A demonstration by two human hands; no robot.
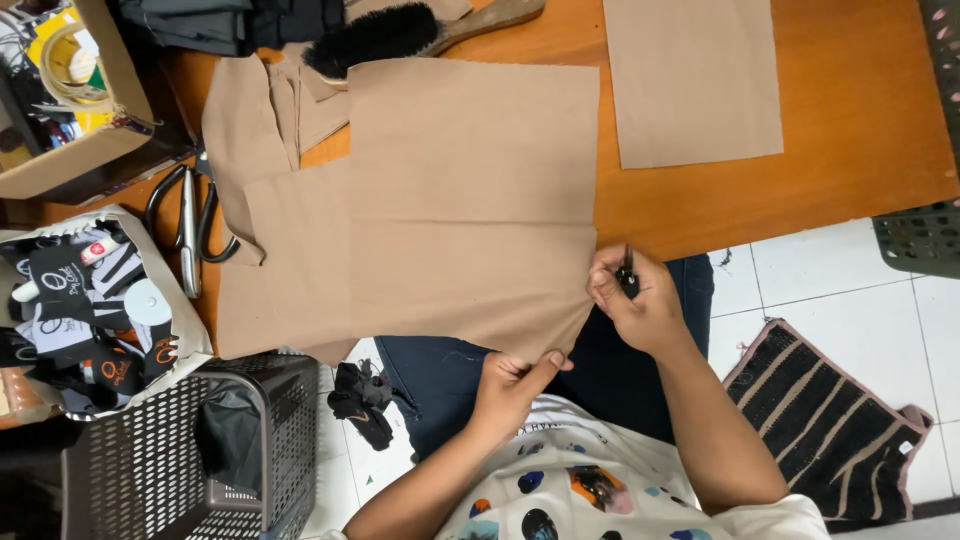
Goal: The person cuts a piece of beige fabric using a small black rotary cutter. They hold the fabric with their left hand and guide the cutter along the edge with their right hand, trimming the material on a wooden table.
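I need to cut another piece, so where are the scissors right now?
In the head view the scissors lie on the wooden table at the left, beside the tan fabric and above the white bag, away from both hands.

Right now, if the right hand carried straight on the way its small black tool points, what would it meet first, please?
Probably the tan fabric panel: the right hand aims its small black tool up at the panel's right edge; depth is unclear.

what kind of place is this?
Probably a small tailoring or sewing workshop: cut tan fabric panels on an orange wooden table, large metal scissors, and the right hand holding a small black tool.
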